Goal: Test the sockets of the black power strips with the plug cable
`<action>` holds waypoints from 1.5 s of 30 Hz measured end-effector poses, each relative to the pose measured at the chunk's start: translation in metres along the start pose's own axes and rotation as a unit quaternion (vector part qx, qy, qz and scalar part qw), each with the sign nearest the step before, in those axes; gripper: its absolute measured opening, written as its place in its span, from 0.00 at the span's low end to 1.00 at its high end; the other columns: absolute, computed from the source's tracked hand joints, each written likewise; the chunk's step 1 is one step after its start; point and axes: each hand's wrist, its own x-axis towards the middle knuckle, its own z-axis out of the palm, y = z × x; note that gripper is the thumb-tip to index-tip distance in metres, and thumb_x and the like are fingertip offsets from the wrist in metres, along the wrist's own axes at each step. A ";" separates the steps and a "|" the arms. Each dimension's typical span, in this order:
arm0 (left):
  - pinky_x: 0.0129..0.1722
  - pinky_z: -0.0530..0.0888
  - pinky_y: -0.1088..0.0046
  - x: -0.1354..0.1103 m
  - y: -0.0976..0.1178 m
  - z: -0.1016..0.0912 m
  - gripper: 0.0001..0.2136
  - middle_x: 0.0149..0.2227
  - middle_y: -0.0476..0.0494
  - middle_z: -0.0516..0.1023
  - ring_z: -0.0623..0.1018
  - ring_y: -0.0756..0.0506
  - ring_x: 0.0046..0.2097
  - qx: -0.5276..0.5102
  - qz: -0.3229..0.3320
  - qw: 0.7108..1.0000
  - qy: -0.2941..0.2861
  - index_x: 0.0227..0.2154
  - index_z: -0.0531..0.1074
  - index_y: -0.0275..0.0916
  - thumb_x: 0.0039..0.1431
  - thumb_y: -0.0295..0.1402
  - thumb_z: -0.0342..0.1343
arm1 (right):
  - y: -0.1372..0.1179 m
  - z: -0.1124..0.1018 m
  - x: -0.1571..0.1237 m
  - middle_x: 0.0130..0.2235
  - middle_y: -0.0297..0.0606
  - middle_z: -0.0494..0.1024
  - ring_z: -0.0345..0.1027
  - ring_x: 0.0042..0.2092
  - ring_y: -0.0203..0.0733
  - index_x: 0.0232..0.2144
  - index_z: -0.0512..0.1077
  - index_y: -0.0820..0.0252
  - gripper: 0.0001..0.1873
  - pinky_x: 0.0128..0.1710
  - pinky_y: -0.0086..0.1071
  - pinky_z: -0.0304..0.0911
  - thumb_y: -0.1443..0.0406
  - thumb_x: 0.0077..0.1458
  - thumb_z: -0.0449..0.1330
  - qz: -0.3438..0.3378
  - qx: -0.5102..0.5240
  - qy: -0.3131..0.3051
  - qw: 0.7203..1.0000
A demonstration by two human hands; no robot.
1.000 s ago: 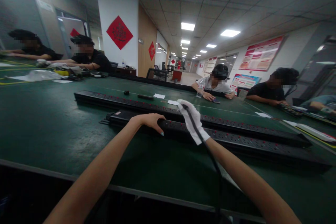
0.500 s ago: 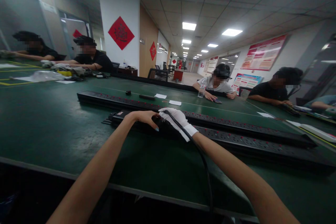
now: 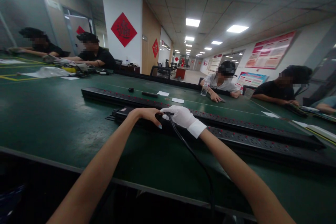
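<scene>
Power strip [image 3: 236, 135] under left hand [image 3: 150, 113], its grip unclear; cable [image 3: 195, 158] in closed right hand [image 3: 180, 116]

I can't read any wording for sure. Dark brush lettering fills the red diamond [image 3: 124, 29] on the white pillar [image 3: 120, 0] and the smaller diamond [image 3: 155, 48] beyond; the red-and-white poster [image 3: 271, 49], blue poster [image 3: 250, 80] and label [image 3: 123, 110] on the power strip [image 3: 228, 135] blur.

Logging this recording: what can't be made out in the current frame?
All in the head view:
- Upper end of the black cable: hidden by the gloved right hand.
- Middle of the nearer socket strip: covered by that hand and the left hand.
- Same strip's right end: cut off by the right edge.
- Wall poster print: too small.
</scene>
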 end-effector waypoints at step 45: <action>0.49 0.64 0.73 0.006 -0.004 0.004 0.29 0.47 0.48 0.73 0.71 0.45 0.47 -0.060 0.032 0.998 0.002 0.49 0.66 0.40 0.40 0.37 0.62 | -0.033 0.016 -0.022 0.39 0.41 0.73 0.66 0.36 0.38 0.55 0.57 0.49 0.21 0.33 0.28 0.54 0.58 0.61 0.42 0.062 -0.207 0.024 0.976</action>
